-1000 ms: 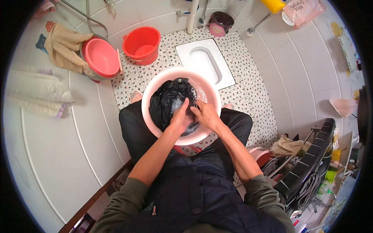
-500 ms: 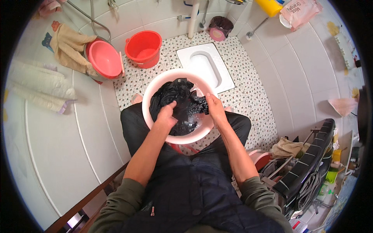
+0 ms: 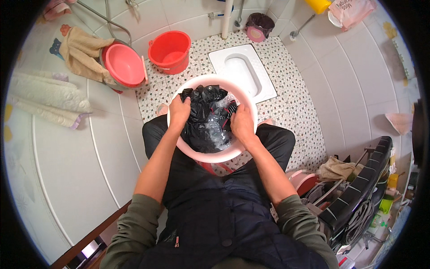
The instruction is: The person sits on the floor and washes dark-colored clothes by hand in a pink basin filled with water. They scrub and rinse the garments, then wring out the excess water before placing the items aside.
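Observation:
A pale pink basin (image 3: 213, 158) sits between my knees with water and a wet black garment (image 3: 201, 107) inside it. Part of the cloth near the right side carries light stripes and thin red edging. At the basin's left side, my left hand (image 3: 180, 112) is closed on a fold of the garment, thumb on top. My right hand (image 3: 242, 123) grips the striped part beside the right rim, its fingers bent and partly hidden. Between the two hands the cloth lies bunched, with splashing or bubbly water over its middle.
A red bucket (image 3: 170, 53) and a pink basin (image 3: 125, 65) with a beige cloth (image 3: 80, 51) stand beyond on the left. A white squat toilet (image 3: 244, 71) lies ahead, near a small bin (image 3: 259, 28). A black folded chair (image 3: 356, 188) stands at right.
My left hand has moved up and left to the garment's left edge. My right hand has come lower and inward, and the cloth is spread differently. The whole view has shifted slightly.

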The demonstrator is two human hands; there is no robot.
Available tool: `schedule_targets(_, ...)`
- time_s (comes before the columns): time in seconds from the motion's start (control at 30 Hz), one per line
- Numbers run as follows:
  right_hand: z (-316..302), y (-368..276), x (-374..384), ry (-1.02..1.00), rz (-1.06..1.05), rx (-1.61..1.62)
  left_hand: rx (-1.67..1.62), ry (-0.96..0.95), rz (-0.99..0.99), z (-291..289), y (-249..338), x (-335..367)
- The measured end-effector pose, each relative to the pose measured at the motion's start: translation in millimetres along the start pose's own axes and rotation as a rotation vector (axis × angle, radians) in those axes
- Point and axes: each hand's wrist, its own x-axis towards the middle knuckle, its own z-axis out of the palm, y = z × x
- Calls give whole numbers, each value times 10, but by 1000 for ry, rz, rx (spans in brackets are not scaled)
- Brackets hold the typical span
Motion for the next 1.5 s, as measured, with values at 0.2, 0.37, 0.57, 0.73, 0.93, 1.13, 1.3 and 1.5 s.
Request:
schedule_targets(0.2, 176, -76, 1, -58, -3, -167, 584, 243, 376, 0, 575, -407)
schedule_targets(0.37, 213, -8, 210, -223, 108, 238, -69, 26, 250, 19, 647, -763)
schedule_targets(0.57, -221, -266, -39, -142, 49, 485, -1262, -763, -883, 351, 506, -898)
schedule_targets(0.73, -409, -519, -305, -147, -113, 359, -1513, -634, -955, 598, 548, -723)
schedule_targets(0.93, -85, -623, -179, -129, 65, 249, -1735, -476, -1058, 1077, -74, -794)
schedule_targets(1.13, 313, -297, 387, -43, 168, 15, -1339, -333, -1089, 1190, -32, -800)
schedule_targets(1.3, 438, -64, 468, 177, -30, -87, -1199, -495, -1123, 1036, 30, -823)
schedule_targets(1.5, 349, -336, 269, -85, 142, 142, -1339, -548, -1187, 704, 343, -824)
